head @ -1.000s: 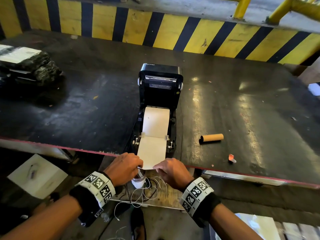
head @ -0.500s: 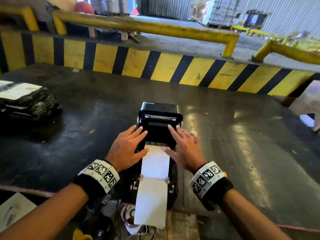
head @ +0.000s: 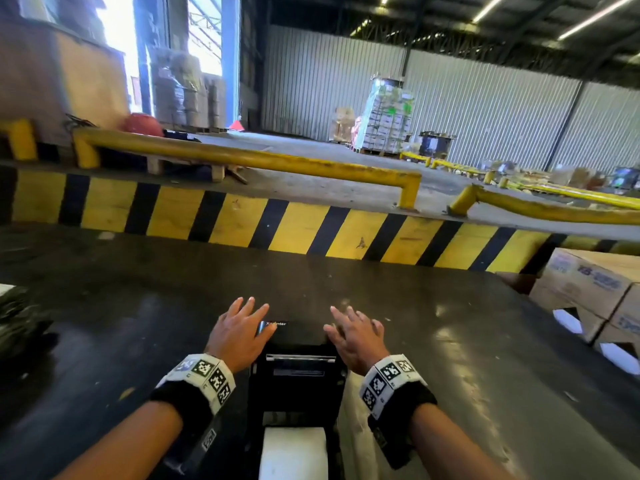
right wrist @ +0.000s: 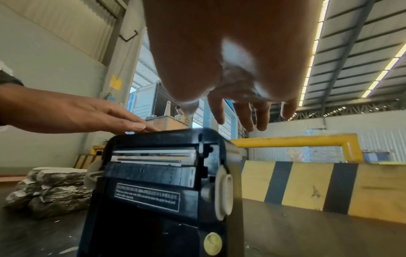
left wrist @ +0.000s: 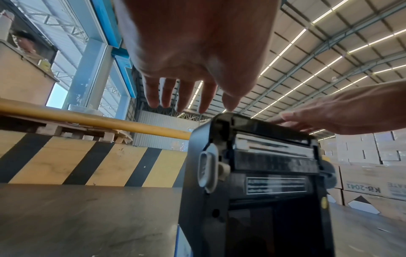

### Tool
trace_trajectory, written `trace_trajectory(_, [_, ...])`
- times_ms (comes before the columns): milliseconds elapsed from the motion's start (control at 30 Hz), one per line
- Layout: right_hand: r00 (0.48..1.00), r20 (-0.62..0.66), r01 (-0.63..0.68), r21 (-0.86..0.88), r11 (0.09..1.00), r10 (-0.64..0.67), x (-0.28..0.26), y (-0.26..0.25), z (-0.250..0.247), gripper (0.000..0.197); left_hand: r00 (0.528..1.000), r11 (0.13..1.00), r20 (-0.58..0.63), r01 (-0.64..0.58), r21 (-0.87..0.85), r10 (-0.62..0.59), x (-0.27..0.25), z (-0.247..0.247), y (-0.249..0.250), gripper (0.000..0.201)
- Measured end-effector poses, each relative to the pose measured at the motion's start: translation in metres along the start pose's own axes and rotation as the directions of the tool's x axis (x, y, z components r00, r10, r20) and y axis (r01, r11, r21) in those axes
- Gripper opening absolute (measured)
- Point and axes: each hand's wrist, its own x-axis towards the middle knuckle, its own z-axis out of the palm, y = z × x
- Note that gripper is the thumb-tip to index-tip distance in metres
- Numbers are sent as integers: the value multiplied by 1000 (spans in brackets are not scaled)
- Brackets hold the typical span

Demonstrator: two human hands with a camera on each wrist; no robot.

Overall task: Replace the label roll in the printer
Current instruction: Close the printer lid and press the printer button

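The black label printer (head: pixel 298 372) stands on the dark table with its lid (left wrist: pixel 268 156) raised. White label paper (head: pixel 294 452) runs out of its bay toward me. My left hand (head: pixel 239 330) lies flat on the left end of the lid's top edge, fingers straight and spread. My right hand (head: pixel 353 336) lies the same way on the right end. In the right wrist view the left hand (right wrist: pixel 87 118) rests its fingers on the lid (right wrist: pixel 158 173). In the left wrist view the right hand (left wrist: pixel 329 118) does likewise. Neither hand holds anything.
A black wrapped bundle (head: pixel 17 323) lies at the table's left. Cardboard boxes (head: pixel 588 292) stand at the right. A yellow-and-black striped kerb (head: pixel 277 226) borders the table's far side, with a yellow rail (head: pixel 242 157) behind it.
Both hands let go of the paper's end at the table's front edge and moved forward onto the top of the raised lid. The head view has tilted upward.
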Motion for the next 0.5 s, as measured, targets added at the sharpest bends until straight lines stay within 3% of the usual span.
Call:
trace_trajectory(133, [1000,13,-23,203,979,21,2,6,15,45,977,959,202,114,-258,-62,7,8,-10,52])
trace_trajectory(233, [1000,-8,10,341,940,-8,-12,7,13,43,978,902,207,115,-417,-29,1,1,-15,39])
trace_trajectory(333, [997,-38,77,426,902,-67,-31,12,11,41,980,890,196,52,-452,43,-16,-13,-10,17])
trace_trajectory(500, [982,-125,188,522,832,-143,-79,16,13,57,973,854,209,25,-519,98,-64,-33,3,19])
